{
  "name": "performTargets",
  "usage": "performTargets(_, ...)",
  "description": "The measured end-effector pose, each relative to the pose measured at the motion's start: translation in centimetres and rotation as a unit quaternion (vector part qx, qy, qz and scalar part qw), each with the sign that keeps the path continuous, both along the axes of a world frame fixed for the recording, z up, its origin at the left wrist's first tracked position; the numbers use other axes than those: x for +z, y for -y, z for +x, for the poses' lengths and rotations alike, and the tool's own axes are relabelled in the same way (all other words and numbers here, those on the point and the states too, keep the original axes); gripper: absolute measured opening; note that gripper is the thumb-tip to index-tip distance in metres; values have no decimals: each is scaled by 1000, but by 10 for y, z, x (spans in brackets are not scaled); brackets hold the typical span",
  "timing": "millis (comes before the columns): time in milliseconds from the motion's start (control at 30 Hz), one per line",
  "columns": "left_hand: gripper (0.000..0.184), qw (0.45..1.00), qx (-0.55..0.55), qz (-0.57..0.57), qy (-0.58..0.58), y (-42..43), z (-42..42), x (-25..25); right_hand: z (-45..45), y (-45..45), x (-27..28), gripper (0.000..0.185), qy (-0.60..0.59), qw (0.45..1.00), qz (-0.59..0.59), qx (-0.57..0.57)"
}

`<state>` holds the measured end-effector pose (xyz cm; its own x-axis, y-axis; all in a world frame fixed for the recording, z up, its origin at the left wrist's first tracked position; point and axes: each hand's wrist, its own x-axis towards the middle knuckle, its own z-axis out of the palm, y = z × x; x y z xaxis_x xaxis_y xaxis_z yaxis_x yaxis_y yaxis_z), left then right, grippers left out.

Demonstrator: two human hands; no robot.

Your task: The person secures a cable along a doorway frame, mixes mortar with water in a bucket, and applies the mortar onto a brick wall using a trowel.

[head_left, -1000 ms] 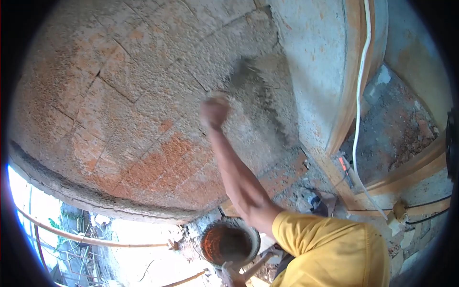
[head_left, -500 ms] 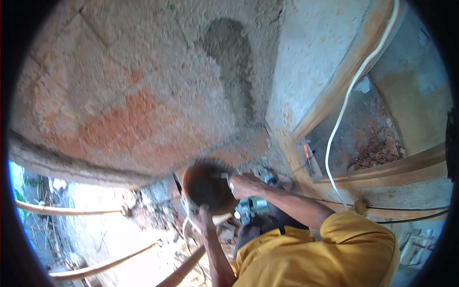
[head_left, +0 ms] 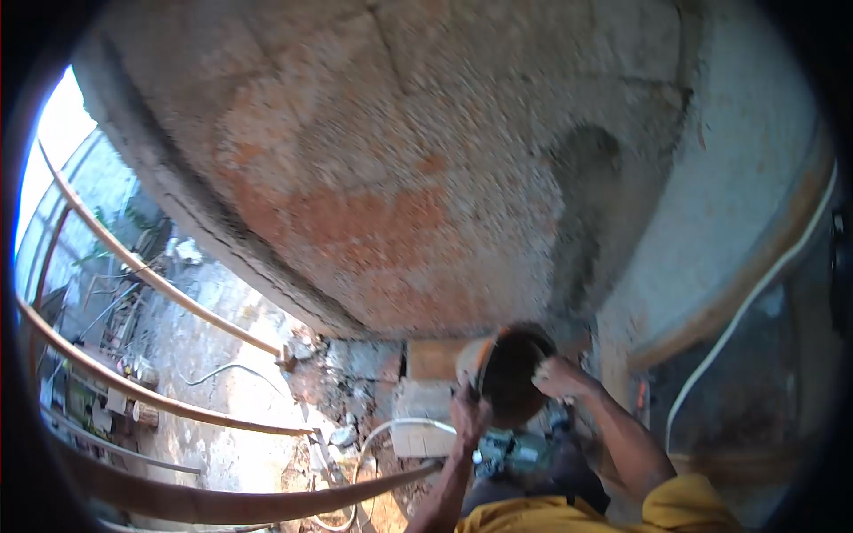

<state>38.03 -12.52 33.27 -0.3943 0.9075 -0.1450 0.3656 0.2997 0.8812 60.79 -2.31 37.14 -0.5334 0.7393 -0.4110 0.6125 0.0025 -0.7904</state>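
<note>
A round bucket (head_left: 474, 359) is tilted in front of my body, its dark mouth facing me. It has a pale outer side, and its contents are too dark to make out. My left hand (head_left: 469, 414) is closed on its lower left side. At the right edge of its mouth my right hand (head_left: 563, 378) is closed like a fist. Whether those fingers grip the rim or a tool is hidden. Beyond the bucket stands a rough wall (head_left: 355, 160) with exposed red patches. A darker, wet-looking grey patch (head_left: 582, 213) marks its right part.
Curved poles (head_left: 178, 400) run along the left. A pale hose (head_left: 382, 428) loops below, near blocks (head_left: 422, 437) and rubble. A blue-green object (head_left: 515, 451) is under the bucket. On the right hangs a white cable (head_left: 742, 311) by a wooden frame (head_left: 702, 342).
My view has swung left, so the wall, bucket and hands appear further right and more poles show. The bucket's mouth shows more clearly; both hands are still at it.
</note>
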Motion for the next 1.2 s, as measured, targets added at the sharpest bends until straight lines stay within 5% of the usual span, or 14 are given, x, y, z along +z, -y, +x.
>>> performTargets(200, 70, 997, 42, -48, -46, 14, 3, 17, 10, 11, -46, 24, -81, 892, -444, -30)
performTargets(333, 56, 985, 49, 99, 133, 37, -3, 20, -30, 41, -44, 24, -229, 773, -586, -75)
performTargets(433, 51, 976, 81, 130, 157, 46, -13, 19, -34, 61, -46, 26, -298, 752, -585, -68)
performTargets(533, 44, 913, 172, 184, 321, 49, -13, 13, -42, 79, -49, 40, -366, 738, -563, -69)
performTargets(600, 34, 904, 148, 124, 380, 53, -48, -88, -55, 87, -36, 46, -410, 720, -548, -111)
performTargets(667, 19, 969, 100, 173, 143, 67, -59, -101, -59, 89, -24, 45, -490, 678, -532, -127)
performTargets(700, 12, 976, 96, 195, 19, 72, -58, -81, -60, 86, -2, 47, -512, 678, -510, -135)
performTargets(733, 11, 914, -20, 254, -314, 88, -74, -101, -65, 81, -10, 48, -555, 665, -480, -140)
performTargets(767, 16, 978, 10, 194, -68, 90, -83, -107, -67, 74, 2, 46, -589, 641, -470, -147)
performTargets(800, 20, 977, -16, 198, -80, 92, -86, -89, -69, 63, 17, 45, -625, 633, -428, -161)
performTargets(867, 20, 973, 78, 146, 159, 93, -75, -47, -71, 44, 59, 42, -684, 615, -340, -198)
performTargets(933, 20, 964, 115, 127, 203, 101, -78, -35, -68, 23, 132, 45, -700, 626, -127, -320)
performTargets(1100, 22, 959, 170, 108, 198, 132, -99, -35, -66, -27, 213, 51, -644, 537, 204, -506)
performTargets(1200, 25, 959, 197, 96, 182, 153, -113, -42, -59, -92, 212, 46, -519, 408, 465, -590)
